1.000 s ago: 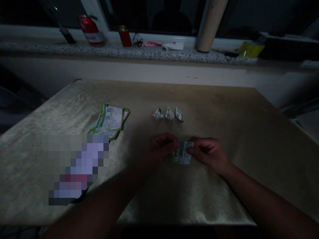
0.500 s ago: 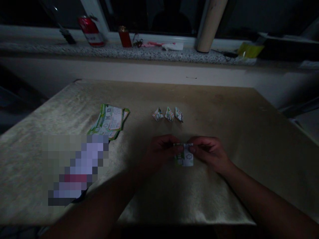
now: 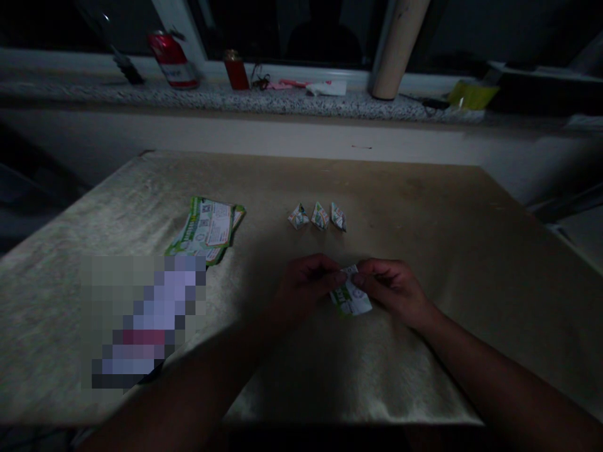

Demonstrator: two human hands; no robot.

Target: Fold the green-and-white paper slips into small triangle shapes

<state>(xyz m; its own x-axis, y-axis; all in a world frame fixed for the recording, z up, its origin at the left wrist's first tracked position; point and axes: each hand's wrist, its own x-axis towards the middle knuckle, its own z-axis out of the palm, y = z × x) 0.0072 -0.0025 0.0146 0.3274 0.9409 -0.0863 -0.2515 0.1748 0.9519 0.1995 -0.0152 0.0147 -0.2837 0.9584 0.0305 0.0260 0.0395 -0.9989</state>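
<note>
A small folded piece of printed paper (image 3: 352,300), green and white, is held over the table between my two hands. My left hand (image 3: 311,279) pinches its upper left edge with thumb and fingers. At the upper right edge, my right hand (image 3: 393,285) grips it the same way, thumb on top. Beyond the hands, three small folded paper shapes stand in a row: a left one (image 3: 298,216), a middle one (image 3: 320,216) and a right one (image 3: 338,217). A pile of green and white printed leaflets (image 3: 207,226) lies to the left.
A blurred-out long object (image 3: 160,314) lies on the cloth-covered table (image 3: 424,201) by my left forearm. Along the granite windowsill (image 3: 282,103) stand a red can (image 3: 173,61), a red bottle (image 3: 236,70), a cardboard tube (image 3: 400,47) and a yellow item (image 3: 472,95).
The paper between my hands has turned, its lower edge swinging to the right and its top edge now slanting. Both hands stay in nearly the same place.
</note>
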